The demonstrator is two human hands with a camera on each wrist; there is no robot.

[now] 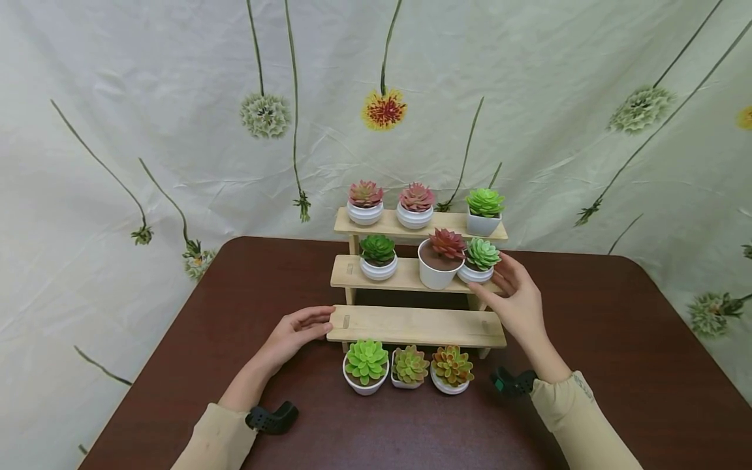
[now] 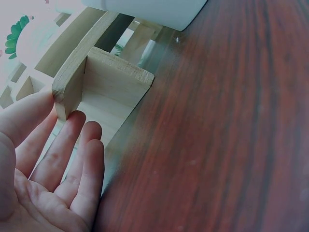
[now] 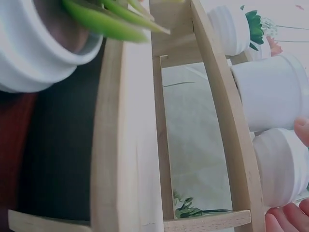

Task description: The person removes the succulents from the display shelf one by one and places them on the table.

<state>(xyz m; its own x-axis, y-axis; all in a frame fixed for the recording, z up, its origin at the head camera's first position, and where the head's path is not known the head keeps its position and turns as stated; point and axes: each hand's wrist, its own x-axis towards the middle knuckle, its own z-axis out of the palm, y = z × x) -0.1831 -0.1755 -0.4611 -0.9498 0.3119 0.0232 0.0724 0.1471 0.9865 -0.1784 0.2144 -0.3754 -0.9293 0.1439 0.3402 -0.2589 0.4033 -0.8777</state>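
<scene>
A three-tier wooden shelf stand (image 1: pixel 411 325) stands on the dark table. My left hand (image 1: pixel 296 331) is at the left end of its lowest board, thumb on the corner and fingertips against the edge in the left wrist view. On the right of the middle board, my right hand (image 1: pixel 519 301) holds a pale green succulent in a round white pot (image 1: pixel 476 274), thumb at the front and fingers along the right side. Close beside that pot, on its left, is a dark red succulent in a taller white pot (image 1: pixel 436 277). The right wrist view shows only fingertips (image 3: pixel 285 220) of that hand.
A dark green succulent (image 1: pixel 378 250) sits left on the middle board. The top board bears two pink succulents (image 1: pixel 416 197) and a bright green one (image 1: pixel 484 203). In front stand several potted succulents (image 1: pixel 410 365). Behind the table hangs a flower-patterned cloth (image 1: pixel 176 98).
</scene>
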